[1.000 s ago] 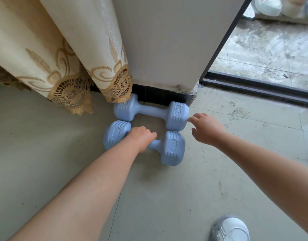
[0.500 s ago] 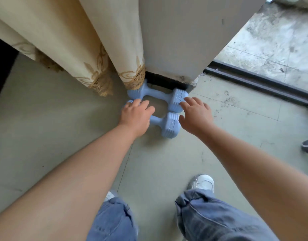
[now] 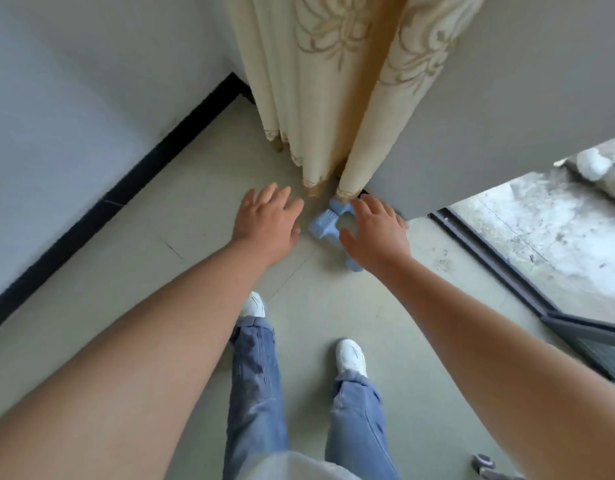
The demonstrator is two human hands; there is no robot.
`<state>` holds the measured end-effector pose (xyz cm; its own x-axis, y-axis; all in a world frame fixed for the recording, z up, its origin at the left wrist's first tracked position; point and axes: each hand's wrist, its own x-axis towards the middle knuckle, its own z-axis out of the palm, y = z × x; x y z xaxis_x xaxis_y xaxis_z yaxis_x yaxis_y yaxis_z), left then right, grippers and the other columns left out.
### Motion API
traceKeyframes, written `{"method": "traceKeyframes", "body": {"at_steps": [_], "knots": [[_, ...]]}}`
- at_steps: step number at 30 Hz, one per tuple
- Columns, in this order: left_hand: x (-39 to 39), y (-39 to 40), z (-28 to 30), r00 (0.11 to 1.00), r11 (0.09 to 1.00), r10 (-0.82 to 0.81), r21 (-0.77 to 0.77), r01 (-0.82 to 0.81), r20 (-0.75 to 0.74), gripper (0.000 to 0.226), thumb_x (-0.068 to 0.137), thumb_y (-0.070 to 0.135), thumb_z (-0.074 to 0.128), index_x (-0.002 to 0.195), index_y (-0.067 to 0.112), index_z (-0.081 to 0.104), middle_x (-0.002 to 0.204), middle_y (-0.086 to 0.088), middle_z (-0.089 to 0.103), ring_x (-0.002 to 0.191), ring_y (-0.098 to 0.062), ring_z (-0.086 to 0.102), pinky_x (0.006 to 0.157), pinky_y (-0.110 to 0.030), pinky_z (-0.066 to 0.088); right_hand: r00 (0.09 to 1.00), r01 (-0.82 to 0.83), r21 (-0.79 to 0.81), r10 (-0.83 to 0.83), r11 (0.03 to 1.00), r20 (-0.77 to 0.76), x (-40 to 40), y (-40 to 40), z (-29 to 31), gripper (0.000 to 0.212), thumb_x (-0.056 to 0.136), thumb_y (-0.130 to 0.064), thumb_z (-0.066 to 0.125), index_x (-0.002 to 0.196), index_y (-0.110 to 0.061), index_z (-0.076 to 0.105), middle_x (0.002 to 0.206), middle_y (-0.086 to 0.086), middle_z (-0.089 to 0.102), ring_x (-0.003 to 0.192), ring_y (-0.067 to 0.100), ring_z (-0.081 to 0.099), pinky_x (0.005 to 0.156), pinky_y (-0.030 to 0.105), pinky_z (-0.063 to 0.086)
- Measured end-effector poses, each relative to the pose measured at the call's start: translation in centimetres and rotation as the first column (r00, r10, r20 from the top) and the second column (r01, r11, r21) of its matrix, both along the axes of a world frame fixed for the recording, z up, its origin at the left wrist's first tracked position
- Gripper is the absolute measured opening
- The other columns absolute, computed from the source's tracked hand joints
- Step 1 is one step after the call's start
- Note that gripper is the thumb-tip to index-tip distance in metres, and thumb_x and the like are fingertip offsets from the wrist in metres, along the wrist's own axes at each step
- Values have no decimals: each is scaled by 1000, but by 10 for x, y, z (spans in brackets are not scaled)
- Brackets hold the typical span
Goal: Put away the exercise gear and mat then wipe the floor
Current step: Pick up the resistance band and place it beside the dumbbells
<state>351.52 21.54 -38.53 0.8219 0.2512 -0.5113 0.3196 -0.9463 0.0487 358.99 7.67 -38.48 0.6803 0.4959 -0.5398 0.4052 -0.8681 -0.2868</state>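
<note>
Two light blue dumbbells lie side by side on the floor at the foot of the wall corner, under the curtain hem. The nearer dumbbell (image 3: 322, 226) shows one ribbed end and a tip below my right wrist; the farther dumbbell (image 3: 340, 206) is mostly hidden. My left hand (image 3: 268, 221) hovers open well above the floor, left of them, holding nothing. My right hand (image 3: 375, 233) is open too, fingers spread, covering most of the dumbbells from view. Neither hand touches them.
A cream curtain (image 3: 334, 98) with gold embroidery hangs over the corner. A grey wall with black skirting (image 3: 126, 188) runs along the left. A dark sliding door track (image 3: 489, 261) and wet outdoor concrete lie at right. My white shoes (image 3: 349, 356) stand on the tiled floor.
Both hands have come off the dumbbells and risen away from the floor. The view has pulled back and up as I straighten, so the dumbbells look much smaller.
</note>
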Motion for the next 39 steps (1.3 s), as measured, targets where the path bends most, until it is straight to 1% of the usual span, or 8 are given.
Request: {"method": "traceKeyframes", "body": {"at_steps": [4, 8, 12, 17, 24, 30, 36, 39], "knots": [[-70, 9, 61, 966, 964, 258, 55, -259, 16, 49, 97, 32, 40, 145, 24, 33, 157, 0, 22, 147, -22, 14, 118, -39, 14, 954, -298, 24, 298, 954, 15, -32, 25, 55, 53, 92, -29, 46, 141, -14, 32, 148, 7, 33, 140, 25, 25, 115, 38, 20], [-159, 1, 116, 857, 856, 510, 59, -514, 72, 48, 99, 33, 36, 146, 23, 31, 158, -2, 22, 147, -25, 14, 118, -41, 14, 861, -506, 25, 503, 862, 70, -92, 58, 105, 47, 91, -26, 46, 135, -10, 38, 142, 10, 39, 135, 26, 32, 111, 37, 25], [-271, -16, 158, 692, 685, 712, 97, -722, 124, 48, 100, 34, 34, 146, 23, 29, 158, -2, 21, 147, -24, 14, 118, -42, 13, 720, -694, 68, 686, 717, 106, -184, 88, 143, 49, 93, -27, 44, 139, -12, 35, 146, 9, 36, 137, 26, 31, 113, 38, 24], [-445, -72, 188, 408, 393, 905, 130, -910, 123, 49, 100, 34, 32, 147, 23, 26, 158, -1, 19, 147, -24, 14, 118, -41, 13, 448, -894, 105, 883, 436, 143, -344, 93, 178, 53, 95, -30, 43, 143, -13, 30, 151, 5, 31, 142, 23, 25, 117, 38, 20], [-676, -191, 205, 36, 20, 995, 163, -986, 95, 48, 99, 35, 34, 145, 21, 28, 153, -5, 28, 143, -27, 22, 115, -42, 19, 47, -995, 90, 989, 34, 141, -603, 33, 195, 55, 95, -32, 43, 144, -14, 28, 152, 5, 30, 143, 25, 23, 116, 38, 19], [-851, -292, 222, -256, -272, 960, 156, -950, 113, 51, 98, 36, 35, 146, 19, 27, 153, -6, 29, 144, -27, 22, 115, -41, 19, -227, -961, 130, 963, -246, 143, -804, -40, 209, 54, 94, -33, 44, 143, -13, 30, 150, 5, 32, 142, 24, 25, 115, 38, 21], [-959, -357, 227, -436, -447, 894, 143, -883, 102, 55, 96, 39, 40, 146, 18, 26, 153, -6, 30, 143, -26, 23, 114, -40, 21, -454, -881, 86, 883, -464, 120, -936, -76, 208, 56, 94, -36, 45, 142, -13, 31, 149, 5, 34, 141, 23, 26, 114, 38, 23], [-1012, -373, 221, -517, -521, 853, 148, -840, 72, 60, 96, 41, 39, 148, 17, 20, 156, -7, 22, 146, -25, 14, 116, -42, 16, -554, -825, 59, 826, -562, 104, -1000, -79, 201, 57, 94, -38, 45, 142, -13, 30, 148, 6, 34, 141, 24, 26, 113, 40, 24]]}}
